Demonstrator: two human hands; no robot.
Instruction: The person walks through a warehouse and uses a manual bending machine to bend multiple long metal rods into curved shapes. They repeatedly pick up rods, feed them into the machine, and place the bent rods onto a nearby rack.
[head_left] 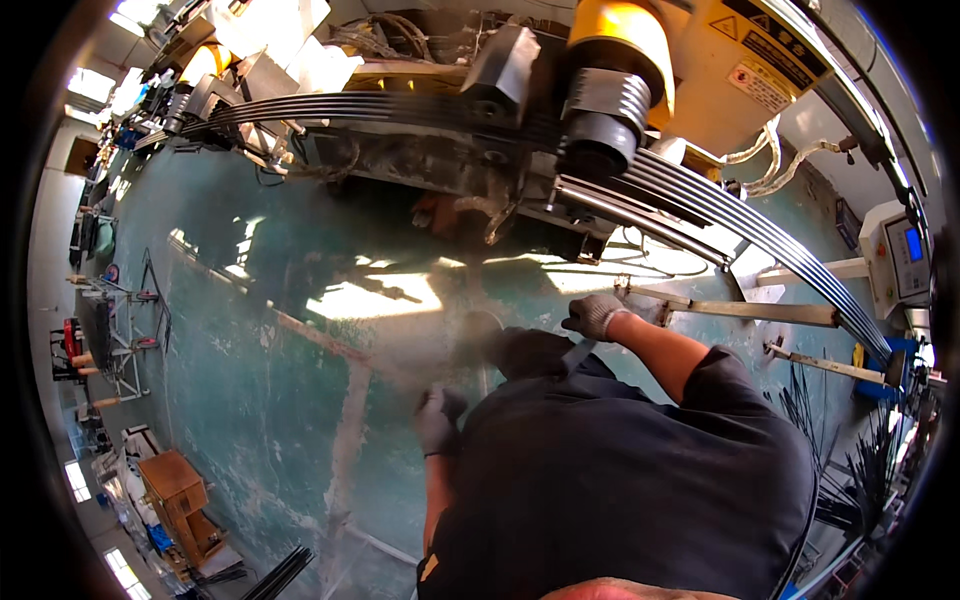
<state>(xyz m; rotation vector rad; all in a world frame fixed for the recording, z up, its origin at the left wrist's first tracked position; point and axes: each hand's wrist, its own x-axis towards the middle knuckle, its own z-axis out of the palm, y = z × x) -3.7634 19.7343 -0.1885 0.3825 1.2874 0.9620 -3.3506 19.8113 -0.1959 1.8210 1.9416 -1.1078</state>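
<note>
My left hand [438,420], in a dark grey work glove, hangs low on the left side of my body over the green floor. Its fingers are curled in, slightly blurred, and nothing shows in them. On the other side, my right hand [594,316] wears a lighter grey knit glove; its fingers are folded into a loose fist with nothing visible inside. Both hands are apart from the machine. Ahead of me, a bundle of long black metal bars [735,218] runs across the machine, passing beneath a yellow motor-like unit [625,40] with a dark cylindrical head.
Right of my right hand, a pale support arm [750,310] juts out under the bars. A control box [897,255] with a blue screen stands at far right, near bunches of thin black rods [872,460]. A wooden cabinet [172,480] is at lower left. Sunlight patches the green floor [260,370].
</note>
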